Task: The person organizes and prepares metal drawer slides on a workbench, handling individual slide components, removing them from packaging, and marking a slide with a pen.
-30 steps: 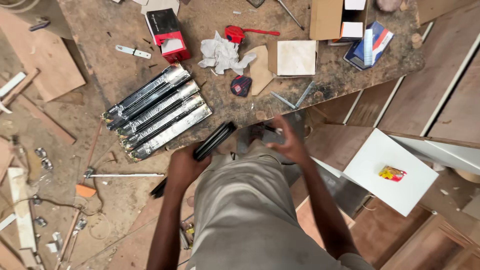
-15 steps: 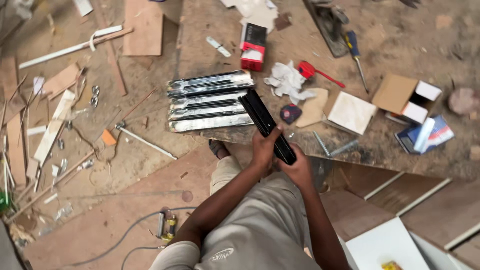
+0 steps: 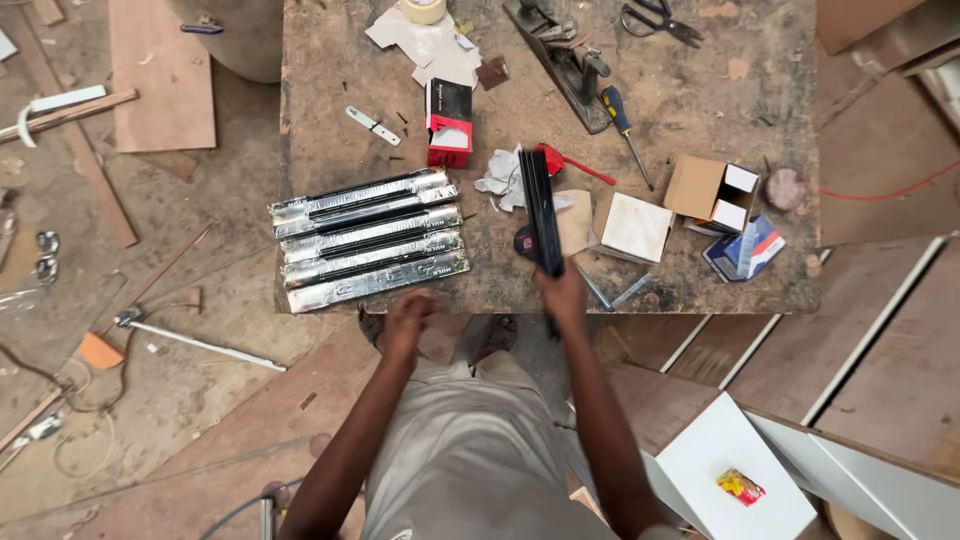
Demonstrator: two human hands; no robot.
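A long black rail is gripped at its near end by the right hand and held out over the worktop, above a crumpled white rag. The left hand, blurred, hangs at the front edge beside four foil-wrapped packs; whether it is closed cannot be told. A swing of the rail could knock the small cardboard boxes or the screwdriver, which lie just beside it. The packs reach the worktop's front corner and could be nudged off. Open room is seen mainly toward the far right.
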